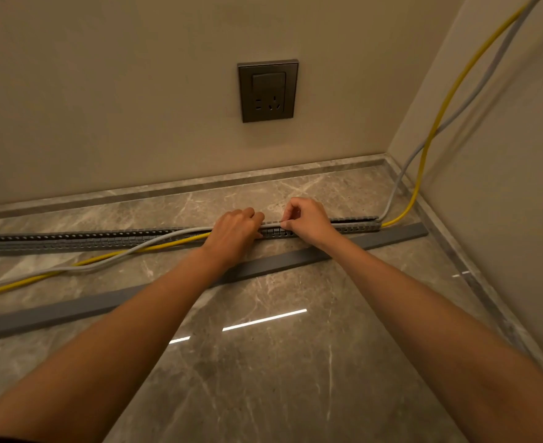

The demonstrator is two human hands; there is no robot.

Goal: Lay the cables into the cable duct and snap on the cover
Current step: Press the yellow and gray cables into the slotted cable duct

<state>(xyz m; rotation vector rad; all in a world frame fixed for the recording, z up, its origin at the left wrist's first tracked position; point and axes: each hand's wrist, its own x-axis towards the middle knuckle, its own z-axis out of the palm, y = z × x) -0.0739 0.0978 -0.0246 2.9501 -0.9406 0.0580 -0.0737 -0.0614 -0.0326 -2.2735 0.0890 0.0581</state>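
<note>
A: Both hands are down on the cable duct (pixel 104 239) now. Left hand (pixel 235 233) is curled over it, fingers pressed together on top, knuckles toward the wall.

B: And the right hand (pixel 308 220)?

A: Just beside the left, fingers bunched and pinching at the gray cable (pixel 271 222), which runs along the top of the duct in the short gap between the two hands. Whether the left fingertips actually grip anything, I cannot tell; they are tucked under.

B: Where do the cables go from there?

A: To the right of the fingers both lie inside the duct, then leave its end, gray one and yellow cable (pixel 436 123) climbing the side wall together. To the left of the left hand they spill out over the duct's near edge and trail loose across the marble floor (pixel 279 362), crossing each other.

B: The cover?

A: The cover (pixel 72 310) is a long flat gray strip on the floor, nearer the person than the fingers, under both forearms, apart from the duct. A wall socket (pixel 267 91) sits above the hands.
</note>
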